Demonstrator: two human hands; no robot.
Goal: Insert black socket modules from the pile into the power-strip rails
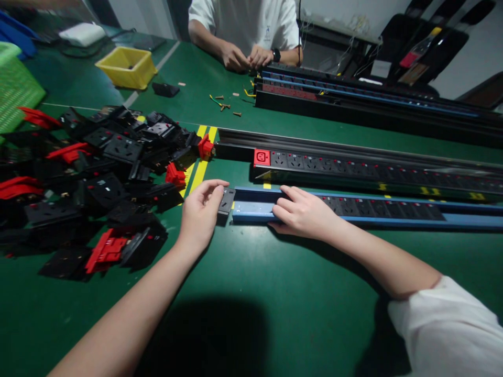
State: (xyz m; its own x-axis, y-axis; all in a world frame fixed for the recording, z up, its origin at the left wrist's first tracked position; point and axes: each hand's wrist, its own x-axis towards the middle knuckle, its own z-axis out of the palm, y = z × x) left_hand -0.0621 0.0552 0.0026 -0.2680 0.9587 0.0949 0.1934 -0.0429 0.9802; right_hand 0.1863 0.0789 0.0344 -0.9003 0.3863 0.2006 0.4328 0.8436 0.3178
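My left hand (201, 212) is closed on a black socket module (226, 201), pinched between thumb and fingers at the left end of a blue metal channel (253, 211). My right hand (302, 212) lies over that channel, its fingers wrapped across the rails and gripping it. To the right of this hand a row of black socket modules (377, 208) sits inside the channel. Whether the pinched module touches the channel's end, I cannot tell. Behind lies a black channel (314, 175) with a row of black sockets and a red socket (262, 157) at its left end.
On the left spreads a heap of loose black and red socket modules (106, 191). A yellow bin (128, 68) and a green basket (18, 89) stand beyond it. Across the green table (220, 314), a co-worker's hands (247, 56) are near more channels (334, 107) and several small screws (225, 107).
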